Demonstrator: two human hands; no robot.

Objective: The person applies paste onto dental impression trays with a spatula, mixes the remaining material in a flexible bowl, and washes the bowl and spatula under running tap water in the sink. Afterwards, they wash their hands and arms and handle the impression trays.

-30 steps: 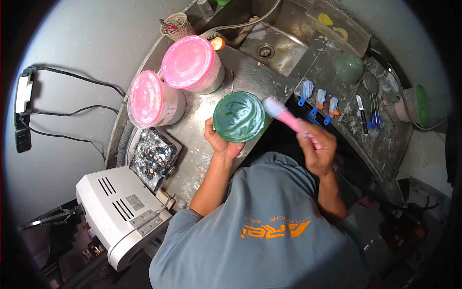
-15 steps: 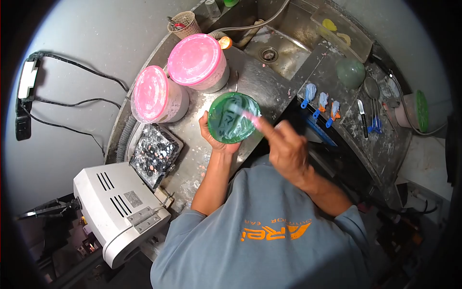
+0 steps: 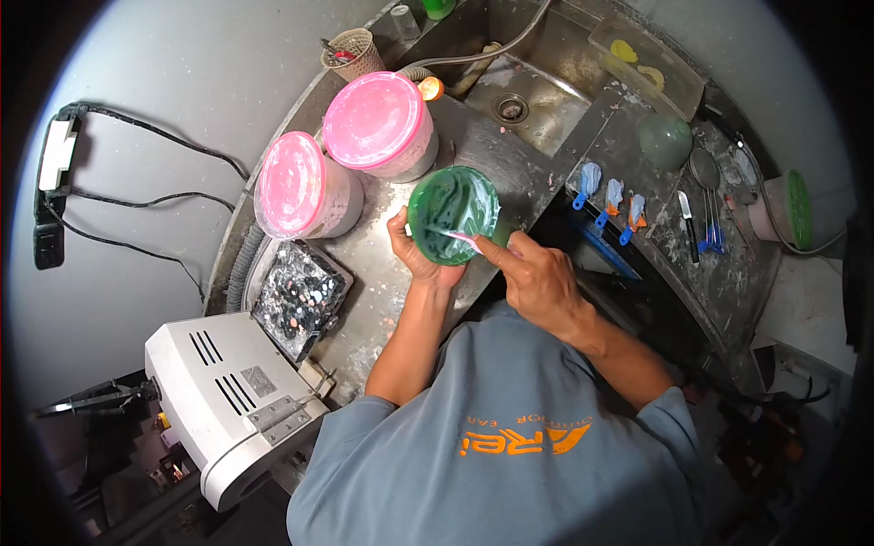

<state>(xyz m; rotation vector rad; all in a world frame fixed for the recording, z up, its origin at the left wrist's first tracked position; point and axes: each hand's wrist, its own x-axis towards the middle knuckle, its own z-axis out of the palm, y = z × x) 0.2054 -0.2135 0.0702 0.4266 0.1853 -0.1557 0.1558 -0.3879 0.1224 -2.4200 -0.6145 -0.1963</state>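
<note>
Clamped with the left grip [image 3: 424,264] on the outer wall of a green bowl [image 3: 439,202], placed at the centre of the frame with open top toward the camera. Clamped likewise with the right grip [image 3: 543,287], just right of centre, on a pink spatula [image 3: 465,239], dipping inside the bowl amid streaks of pale paste [image 3: 480,211]. Backed at upper left by two pink-lidded tubs [image 3: 378,123] on a metal counter [image 3: 375,273], and, below these, by a dark speckled box [image 3: 300,293] next to a white vented casing [image 3: 196,391]. Bounded at upper middle by a sink [image 3: 549,118], and at upper right by three blue-handled tools [image 3: 613,195] near a black-handled knife [image 3: 691,238].
</note>
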